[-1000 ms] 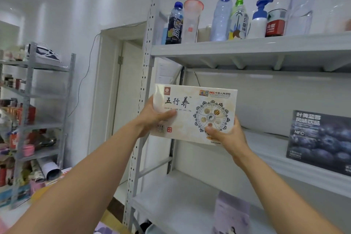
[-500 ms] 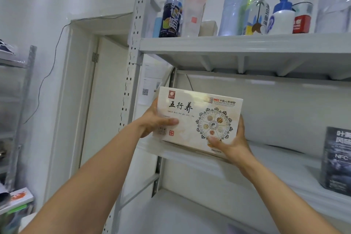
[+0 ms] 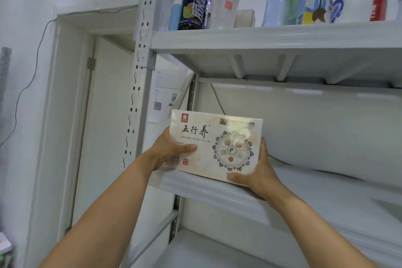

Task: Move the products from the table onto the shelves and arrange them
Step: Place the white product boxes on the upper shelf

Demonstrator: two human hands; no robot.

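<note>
White metal shelving is filling the view, with a pale wall and a door frame (image 3: 71,115) lying to its left. A person is holding a flat cream box (image 3: 217,135) at the left end of the middle shelf (image 3: 206,189), just beside the upright post (image 3: 141,72). The box is standing upright, its printed face turned toward the camera and its long axis running left to right along the shelf's front lip. The left hand (image 3: 163,152) is gripping the box's left end, with the thumb lying across the front face. The right hand (image 3: 258,178) is cupping the lower right corner, with the thumb pressing along the bottom edge. Open shelf space is lying directly behind the box, away from both hands, so the coming move is probably calling for a short push away from the body, shared equally. The fingers of both hands are hiding behind the box, so their spread cannot be told. Whether the bottom edge is touching the shelf is also unclear, since the right hand is covering that corner. Bottles (image 3: 194,0) on the top shelf (image 3: 261,37) are being cut off by the upper border, and the box's small print is blurring beyond reading.
</note>
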